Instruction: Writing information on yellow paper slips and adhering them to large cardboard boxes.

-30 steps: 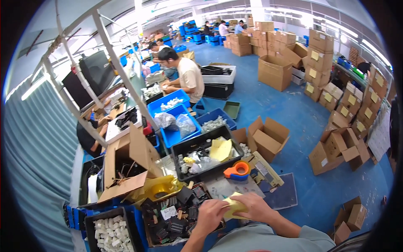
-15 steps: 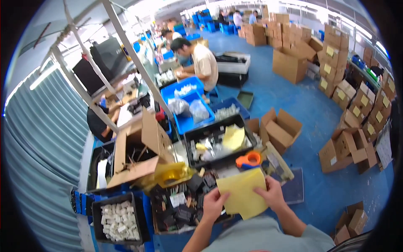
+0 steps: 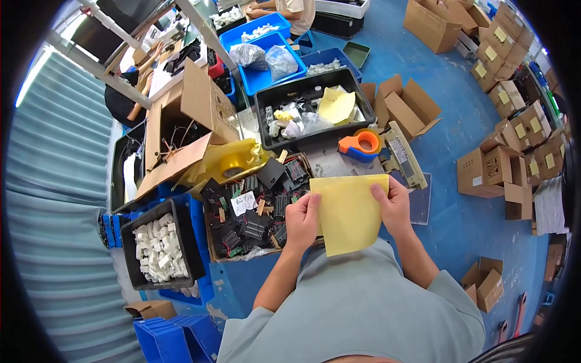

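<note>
A yellow sheet of paper is stretched between my two hands, close in front of my body. My left hand pinches its left edge, thumb on top. On the opposite edge my right hand grips it the same way, fingers hidden behind the paper. Just left of the paper stands a cardboard box of black plastic parts with thin wires and a handwritten slip. Beyond my right hand an orange and blue tape dispenser rests on the work surface.
A black tray holds bagged parts and another yellow sheet. White pieces fill a black bin at left. An open carton stands behind yellow film. Cartons stand at right; co-workers sit at the far end.
My view has tilted down, so things appear higher. The yellow paper is now held flatter and more upright, with both hands still on its edges.
</note>
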A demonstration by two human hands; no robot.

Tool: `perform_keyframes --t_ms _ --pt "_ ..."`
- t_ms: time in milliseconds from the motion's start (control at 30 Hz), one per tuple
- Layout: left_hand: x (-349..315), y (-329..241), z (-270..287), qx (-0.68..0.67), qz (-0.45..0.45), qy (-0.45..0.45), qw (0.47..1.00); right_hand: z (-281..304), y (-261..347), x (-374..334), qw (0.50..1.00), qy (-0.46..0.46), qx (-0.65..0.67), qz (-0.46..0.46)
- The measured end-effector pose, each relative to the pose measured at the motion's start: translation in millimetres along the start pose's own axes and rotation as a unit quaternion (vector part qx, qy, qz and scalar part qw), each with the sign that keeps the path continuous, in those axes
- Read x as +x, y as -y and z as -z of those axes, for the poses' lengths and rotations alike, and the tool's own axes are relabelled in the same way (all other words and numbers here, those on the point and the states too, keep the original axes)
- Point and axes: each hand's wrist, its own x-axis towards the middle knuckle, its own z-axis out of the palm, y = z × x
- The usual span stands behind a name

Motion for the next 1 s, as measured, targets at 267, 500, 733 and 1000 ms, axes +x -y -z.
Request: perform_keyframes --t_ms 267,500,733,1000 --pt "-11 -10 -19 -0.108 -0.062 0.040 0.991 0 -6 7 0.999 -0.050 0.014 -0.016" --pt "-10 4 -22 -0.113 -0.053 0.027 0.992 -2 -8 4 0.998 -0.049 0.023 -0.014" --pt "-9 2 -27 -0.049 -0.040 0.009 0.998 3 -14 2 0.998 -0.052 0.023 -0.018" --pt "-3 8 -24 -0.050 -0.053 -0.055 0.996 20 -61 -4 0.995 0.020 0.033 0.097"
